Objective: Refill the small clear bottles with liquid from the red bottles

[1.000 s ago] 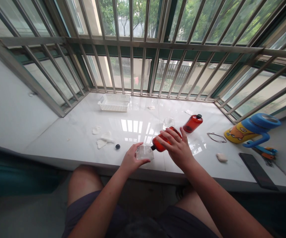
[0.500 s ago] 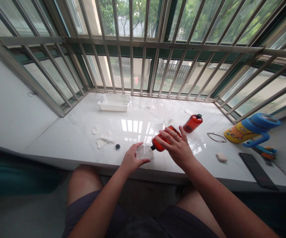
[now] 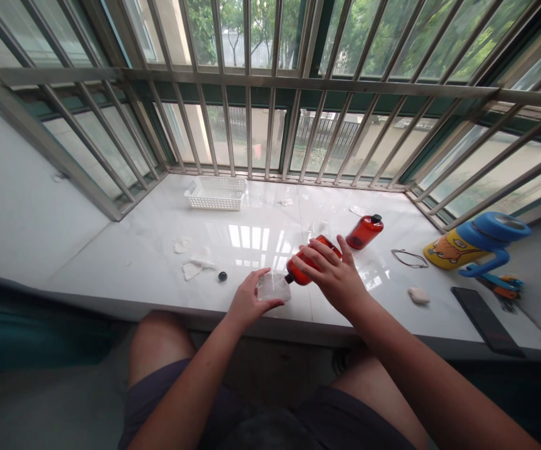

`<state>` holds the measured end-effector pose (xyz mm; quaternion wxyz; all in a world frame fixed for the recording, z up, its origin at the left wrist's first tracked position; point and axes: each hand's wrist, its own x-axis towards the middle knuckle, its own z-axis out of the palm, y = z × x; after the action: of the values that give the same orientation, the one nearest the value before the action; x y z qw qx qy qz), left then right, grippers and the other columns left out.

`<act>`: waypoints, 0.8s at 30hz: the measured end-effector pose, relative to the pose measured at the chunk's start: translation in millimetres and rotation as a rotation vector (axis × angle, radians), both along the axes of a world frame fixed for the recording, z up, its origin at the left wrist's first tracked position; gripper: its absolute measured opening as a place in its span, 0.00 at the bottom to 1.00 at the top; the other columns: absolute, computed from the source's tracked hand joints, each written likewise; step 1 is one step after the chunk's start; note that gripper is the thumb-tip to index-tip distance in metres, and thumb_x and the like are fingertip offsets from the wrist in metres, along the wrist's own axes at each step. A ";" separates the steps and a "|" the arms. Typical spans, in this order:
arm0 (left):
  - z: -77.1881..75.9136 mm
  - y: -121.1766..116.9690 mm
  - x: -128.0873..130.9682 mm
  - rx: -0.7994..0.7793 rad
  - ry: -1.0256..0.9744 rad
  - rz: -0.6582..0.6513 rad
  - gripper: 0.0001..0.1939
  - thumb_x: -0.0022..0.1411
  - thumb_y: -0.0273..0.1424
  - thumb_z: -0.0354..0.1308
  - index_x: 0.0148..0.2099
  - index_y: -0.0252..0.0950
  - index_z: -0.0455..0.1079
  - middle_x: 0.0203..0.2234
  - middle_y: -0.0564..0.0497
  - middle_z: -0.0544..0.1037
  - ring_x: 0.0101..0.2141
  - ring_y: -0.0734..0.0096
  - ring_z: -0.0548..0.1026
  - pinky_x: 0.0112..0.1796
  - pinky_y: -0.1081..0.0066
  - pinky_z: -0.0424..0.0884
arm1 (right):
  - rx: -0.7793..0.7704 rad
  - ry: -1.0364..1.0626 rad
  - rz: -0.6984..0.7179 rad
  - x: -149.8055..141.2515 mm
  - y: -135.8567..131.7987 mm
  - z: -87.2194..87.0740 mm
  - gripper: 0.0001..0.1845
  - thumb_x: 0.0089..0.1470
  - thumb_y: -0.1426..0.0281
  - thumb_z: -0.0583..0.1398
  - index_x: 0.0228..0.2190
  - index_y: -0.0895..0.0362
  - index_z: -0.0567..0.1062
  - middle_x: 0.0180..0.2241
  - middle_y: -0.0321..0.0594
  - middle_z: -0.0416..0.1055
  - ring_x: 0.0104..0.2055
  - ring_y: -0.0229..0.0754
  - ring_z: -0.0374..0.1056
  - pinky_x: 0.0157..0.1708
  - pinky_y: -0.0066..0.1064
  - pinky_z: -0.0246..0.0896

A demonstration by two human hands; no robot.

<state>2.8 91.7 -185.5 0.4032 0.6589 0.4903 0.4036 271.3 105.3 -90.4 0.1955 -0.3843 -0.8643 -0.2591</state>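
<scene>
My right hand (image 3: 331, 272) is wrapped round a red-amber bottle (image 3: 302, 270), tipped so that its dark neck points down and left. The neck's mouth lies at the right rim of a small clear plastic box (image 3: 273, 287). My left hand (image 3: 250, 299) grips that box from the left, thumb at the front and fingers behind. Whether liquid is flowing cannot be made out. A black bottle cap (image 3: 222, 276) lies left of my left hand. A second red-amber bottle (image 3: 365, 232), with its black cap on, stands beyond my right hand.
A white perforated basket (image 3: 216, 194) sits at the back left. Crumpled tissue (image 3: 198, 265) lies on the left of the marble sill (image 3: 125, 262). At right are a blue-yellow flask (image 3: 467, 245), a cord loop (image 3: 409, 259), a pale rounded case (image 3: 418, 295) and a black phone (image 3: 485, 320). Metal bars (image 3: 275, 83) close off the back.
Hardly anything differs. Both hands keep the box and the tilted bottle in the same place; the whole view has shifted very slightly.
</scene>
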 end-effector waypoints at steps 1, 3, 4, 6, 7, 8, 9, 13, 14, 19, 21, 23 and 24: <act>0.3 0.1 0.0 0.004 0.003 0.000 0.44 0.51 0.45 0.80 0.66 0.46 0.68 0.60 0.45 0.75 0.57 0.51 0.76 0.49 0.59 0.81 | 0.000 -0.003 0.001 0.1 -0.1 0.5 0.29 0.63 0.83 0.59 0.59 0.45 0.72 0.62 0.39 0.74 0.69 0.53 0.64 0.76 0.65 0.32; 0.6 0.2 -0.1 0.007 0.009 -0.002 0.44 0.51 0.45 0.80 0.66 0.46 0.68 0.60 0.45 0.75 0.57 0.51 0.76 0.49 0.59 0.80 | 0.004 -0.007 0.005 0.2 -0.3 1.4 0.29 0.63 0.82 0.59 0.60 0.46 0.72 0.62 0.39 0.74 0.69 0.53 0.64 0.76 0.65 0.31; 0.6 0.3 -0.2 0.006 0.012 -0.003 0.44 0.51 0.45 0.80 0.66 0.46 0.68 0.60 0.45 0.75 0.57 0.51 0.76 0.50 0.58 0.80 | 0.007 -0.011 0.008 0.1 -0.4 1.9 0.28 0.63 0.82 0.60 0.60 0.46 0.72 0.62 0.39 0.74 0.68 0.53 0.64 0.76 0.65 0.31; 0.4 0.2 -0.4 0.002 0.012 -0.006 0.44 0.51 0.45 0.80 0.66 0.46 0.68 0.60 0.44 0.75 0.57 0.51 0.76 0.50 0.58 0.80 | 0.011 -0.018 0.013 -0.3 -0.5 3.2 0.27 0.64 0.81 0.60 0.59 0.46 0.72 0.62 0.39 0.75 0.68 0.52 0.65 0.76 0.65 0.31; 0.2 0.2 -0.5 -0.001 0.010 -0.007 0.44 0.51 0.45 0.80 0.66 0.46 0.68 0.60 0.44 0.75 0.57 0.51 0.76 0.50 0.58 0.80 | 0.011 -0.023 0.015 -0.6 -0.5 4.0 0.27 0.64 0.81 0.60 0.59 0.45 0.73 0.61 0.39 0.75 0.68 0.52 0.65 0.76 0.65 0.31; 0.0 0.1 -0.7 -0.003 0.008 -0.008 0.44 0.51 0.45 0.80 0.66 0.46 0.68 0.59 0.45 0.75 0.57 0.51 0.76 0.50 0.58 0.80 | 0.012 -0.025 0.018 -1.0 -0.5 4.9 0.27 0.64 0.81 0.60 0.59 0.45 0.73 0.61 0.39 0.75 0.67 0.52 0.65 0.76 0.65 0.30; -0.1 0.1 -0.7 -0.004 0.005 -0.009 0.44 0.51 0.46 0.80 0.66 0.46 0.68 0.59 0.45 0.75 0.57 0.51 0.76 0.50 0.58 0.80 | 0.016 -0.026 0.023 -1.4 -0.5 5.9 0.26 0.64 0.81 0.60 0.58 0.45 0.73 0.61 0.39 0.75 0.67 0.52 0.65 0.76 0.66 0.30; -0.2 -0.1 -0.6 -0.005 0.005 -0.007 0.44 0.51 0.45 0.80 0.66 0.47 0.68 0.59 0.46 0.75 0.56 0.53 0.77 0.49 0.59 0.80 | 0.050 -0.037 0.053 -3.1 -0.1 10.1 0.24 0.65 0.81 0.61 0.57 0.46 0.74 0.60 0.39 0.76 0.67 0.51 0.65 0.76 0.67 0.26; -0.1 0.0 -0.5 -0.004 0.006 -0.006 0.44 0.51 0.45 0.80 0.66 0.47 0.68 0.59 0.46 0.75 0.56 0.53 0.77 0.48 0.60 0.80 | 0.054 -0.042 0.056 -3.6 0.0 11.1 0.24 0.65 0.81 0.61 0.57 0.46 0.74 0.60 0.39 0.76 0.67 0.51 0.65 0.76 0.67 0.25; -1.2 0.8 -0.5 -0.002 0.007 -0.011 0.44 0.51 0.46 0.80 0.66 0.47 0.68 0.60 0.46 0.75 0.56 0.53 0.76 0.49 0.59 0.80 | 0.060 -0.059 0.065 -5.4 1.2 14.5 0.25 0.65 0.81 0.62 0.56 0.45 0.74 0.60 0.37 0.76 0.67 0.49 0.65 0.76 0.68 0.23; -2.5 1.2 -0.6 -0.004 0.003 -0.013 0.44 0.51 0.45 0.80 0.66 0.47 0.68 0.60 0.46 0.75 0.56 0.52 0.76 0.50 0.59 0.80 | 0.077 -0.063 0.072 -5.8 1.6 15.4 0.24 0.65 0.81 0.61 0.56 0.45 0.74 0.59 0.36 0.76 0.67 0.49 0.66 0.76 0.68 0.23; -3.8 1.4 -0.7 -0.005 -0.003 -0.010 0.44 0.51 0.45 0.80 0.66 0.47 0.68 0.60 0.46 0.75 0.56 0.52 0.76 0.49 0.59 0.80 | 0.094 -0.069 0.081 -6.2 1.7 16.3 0.23 0.66 0.81 0.61 0.56 0.46 0.74 0.59 0.37 0.77 0.67 0.49 0.67 0.76 0.68 0.22; -4.2 1.5 -0.7 -0.004 -0.004 -0.009 0.44 0.50 0.45 0.80 0.66 0.47 0.68 0.60 0.46 0.75 0.56 0.52 0.76 0.49 0.60 0.80 | 0.097 -0.071 0.084 -6.4 1.7 16.8 0.23 0.66 0.81 0.61 0.56 0.46 0.74 0.59 0.37 0.77 0.66 0.49 0.67 0.76 0.68 0.22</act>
<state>2.1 93.2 -189.7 0.4072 0.6594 0.4873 0.4024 264.9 106.9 -73.6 0.1939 -0.3284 -0.8724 -0.3056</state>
